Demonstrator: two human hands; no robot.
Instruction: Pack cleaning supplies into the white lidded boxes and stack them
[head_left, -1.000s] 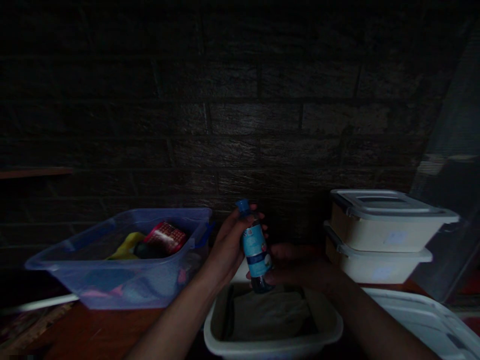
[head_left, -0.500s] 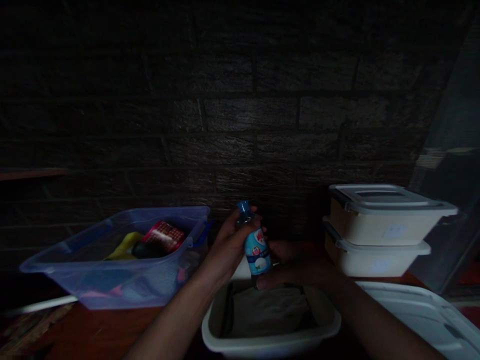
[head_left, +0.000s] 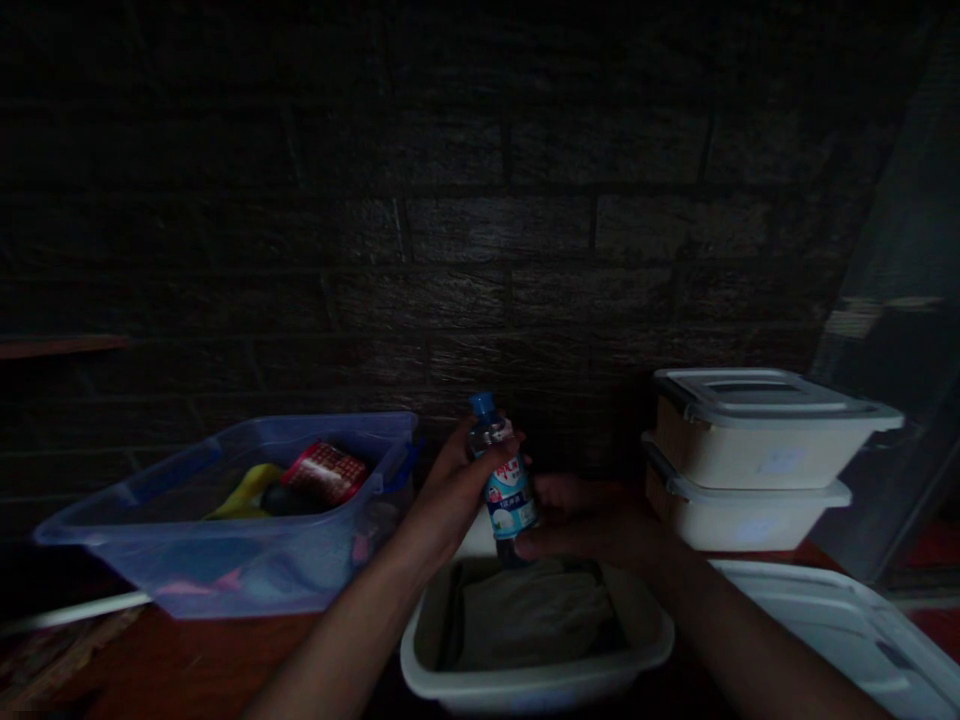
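A small bottle [head_left: 510,500] with a blue cap and a blue, red and white label is held tilted above an open white bin [head_left: 420,677]. My left hand [head_left: 457,480] is wrapped around its upper part, thumb across the front below the cap. Low on the bottle's right side, my right hand [head_left: 585,525] has its thumb near the base; its other fingers are dark and partly hidden, so how firmly it grips is unclear. Inside the bin lies grey-green folded cloth [head_left: 532,610].
At left stands a clear bluish plastic bin [head_left: 247,560] with a red patterned packet [head_left: 328,472] and a yellow item [head_left: 251,490]. Two lidded white boxes [head_left: 772,450] are stacked at right. A loose white lid [head_left: 825,630] lies before them. Behind rises a dark brick wall [head_left: 480,230].
The bottle has turned slightly in my hands, so its label faces a little differently, and it has shifted slightly left and up. Both hands stay around it.
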